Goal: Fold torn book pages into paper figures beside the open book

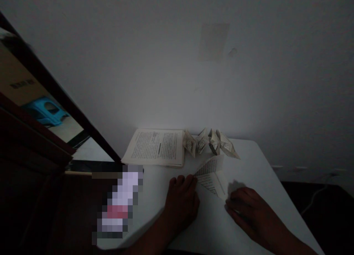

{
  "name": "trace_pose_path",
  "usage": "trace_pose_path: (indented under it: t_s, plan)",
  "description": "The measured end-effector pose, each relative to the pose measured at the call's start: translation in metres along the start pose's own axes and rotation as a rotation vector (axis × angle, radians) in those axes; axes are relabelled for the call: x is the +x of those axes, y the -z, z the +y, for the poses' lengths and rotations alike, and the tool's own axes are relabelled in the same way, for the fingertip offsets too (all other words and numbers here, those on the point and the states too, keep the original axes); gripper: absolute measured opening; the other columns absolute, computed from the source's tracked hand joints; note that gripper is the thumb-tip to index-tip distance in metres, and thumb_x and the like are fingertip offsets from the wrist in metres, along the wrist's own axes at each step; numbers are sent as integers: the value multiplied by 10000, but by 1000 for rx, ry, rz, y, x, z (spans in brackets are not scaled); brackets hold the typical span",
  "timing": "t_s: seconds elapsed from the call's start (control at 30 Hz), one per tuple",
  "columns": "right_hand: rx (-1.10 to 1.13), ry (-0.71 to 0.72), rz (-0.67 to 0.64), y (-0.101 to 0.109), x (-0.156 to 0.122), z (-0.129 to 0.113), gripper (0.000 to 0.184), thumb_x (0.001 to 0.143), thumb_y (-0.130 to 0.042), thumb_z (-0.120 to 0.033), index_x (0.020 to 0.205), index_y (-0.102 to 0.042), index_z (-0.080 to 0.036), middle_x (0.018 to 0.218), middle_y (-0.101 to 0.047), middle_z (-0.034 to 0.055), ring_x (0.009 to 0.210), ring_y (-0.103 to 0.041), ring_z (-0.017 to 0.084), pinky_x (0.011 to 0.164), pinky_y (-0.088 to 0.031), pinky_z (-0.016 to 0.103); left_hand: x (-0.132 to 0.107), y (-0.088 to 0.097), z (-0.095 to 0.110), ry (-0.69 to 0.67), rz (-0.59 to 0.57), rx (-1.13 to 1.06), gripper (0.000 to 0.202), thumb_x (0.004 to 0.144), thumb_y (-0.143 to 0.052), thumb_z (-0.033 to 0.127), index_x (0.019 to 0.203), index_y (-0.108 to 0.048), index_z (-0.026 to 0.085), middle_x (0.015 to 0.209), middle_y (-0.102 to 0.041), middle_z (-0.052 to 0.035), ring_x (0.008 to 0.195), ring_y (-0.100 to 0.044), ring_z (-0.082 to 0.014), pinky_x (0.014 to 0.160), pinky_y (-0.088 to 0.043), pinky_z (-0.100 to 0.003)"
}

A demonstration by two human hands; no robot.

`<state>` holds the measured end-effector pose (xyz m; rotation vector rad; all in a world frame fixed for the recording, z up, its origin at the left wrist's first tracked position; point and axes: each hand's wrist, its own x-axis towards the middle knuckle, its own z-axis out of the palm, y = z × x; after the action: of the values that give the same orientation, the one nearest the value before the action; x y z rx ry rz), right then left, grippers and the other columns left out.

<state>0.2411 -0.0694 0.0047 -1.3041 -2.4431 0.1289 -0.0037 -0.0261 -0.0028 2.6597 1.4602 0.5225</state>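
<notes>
A printed page folded into a pointed shape (211,177) lies on the white table (257,166), between my hands. My left hand (182,201) rests knuckles-up with its fingers curled, fingertips touching the sheet's left corner. Pressing the sheet's lower right edge against the table is my right hand (246,207), fingers bent down on it. Several finished folded paper pieces (210,142) stand in a row behind the sheet. An open book (156,147) of printed text lies at the table's far left.
A grey wall rises right behind the table. To the left stands a dark wooden frame (55,89), with a blue plastic stool (45,111) seen through it. A blurred-out object (120,203) lies at the table's left edge. A cable (315,196) trails on the dark floor at right.
</notes>
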Motion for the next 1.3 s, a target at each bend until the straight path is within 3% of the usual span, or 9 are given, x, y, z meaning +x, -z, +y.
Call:
trace_pose_path:
  t_s: [0.07, 0.23, 0.4, 0.5, 0.63, 0.8, 0.93, 1.13, 1.3]
  plan:
    - [26, -35, 6, 0, 0, 6, 140, 859, -541, -239, 949, -647, -238, 891, -636, 43, 861, -595, 193, 787, -496, 365, 0, -1, -2, -12, 0, -30, 363, 836, -440, 199, 1189, -522, 185, 1185, -545, -79, 997, -458, -247, 887, -350, -426]
    - [70, -220, 233, 6, 10, 21, 257, 859, -544, -306, 1097, -576, -216, 1078, -597, 85, 1001, -574, 211, 853, -501, 367, 0, -3, -7, -11, 0, -91, 328, 854, -433, 216, 1164, -535, 190, 1205, -539, -63, 1018, -453, -241, 912, -333, -427]
    - [114, -250, 313, 20, 35, 18, 335, 843, -560, -349, 1148, -556, -211, 1194, -550, 105, 1099, -531, 227, 895, -480, 375, 1, -1, -7, -11, 3, -128, 299, 852, -444, 220, 1131, -548, 188, 1187, -552, -63, 1019, -458, -237, 908, -336, -424]
    - [172, -250, 201, 26, 51, 11, 334, 827, -576, -381, 1122, -587, -224, 1181, -583, 90, 1083, -550, 231, 935, -448, 398, 1, 0, -7, -17, 2, -149, 294, 851, -457, 247, 1122, -551, 183, 1196, -550, -66, 1023, -458, -248, 911, -333, -433]
    - [308, -314, -142, 34, 74, 3, 331, 830, -548, -406, 1086, -628, -211, 1104, -655, 80, 973, -610, 236, 861, -473, 379, 1, -3, -9, -21, 17, -176, 324, 810, -523, 281, 1118, -549, 182, 1206, -547, -70, 1032, -460, -261, 916, -326, -444]
    - [494, -214, -496, 36, 100, 7, 245, 847, -490, -312, 891, -683, -167, 837, -708, 45, 759, -644, 193, 690, -478, 288, 0, -7, -9, -22, 50, -181, 330, 783, -543, 254, 1105, -552, 183, 1206, -547, -77, 1027, -467, -268, 905, -339, -440]
    - [586, -259, -502, 30, 109, 16, 236, 803, -532, -296, 920, -672, -147, 830, -697, 55, 761, -633, 202, 675, -460, 291, 1, -9, -11, -25, 70, -193, 321, 792, -513, 188, 1111, -550, 182, 1201, -553, -79, 1013, -476, -258, 887, -352, -427]
    - [887, -493, -416, -1, 95, 27, 273, 736, -585, -292, 965, -633, -152, 809, -680, 31, 785, -620, 194, 724, -448, 305, 1, -15, -16, -34, 108, -233, 249, 831, -473, 143, 1056, -572, 183, 1208, -549, -80, 1033, -485, -242, 886, -359, -415]
    - [817, -587, -273, -21, 76, 26, 194, 720, -566, -281, 859, -604, -150, 751, -665, 36, 728, -620, 191, 649, -444, 289, 1, -14, -16, -72, 115, -257, 202, 849, -472, 143, 1011, -585, 185, 1161, -575, -78, 1024, -498, -231, 876, -365, -408]
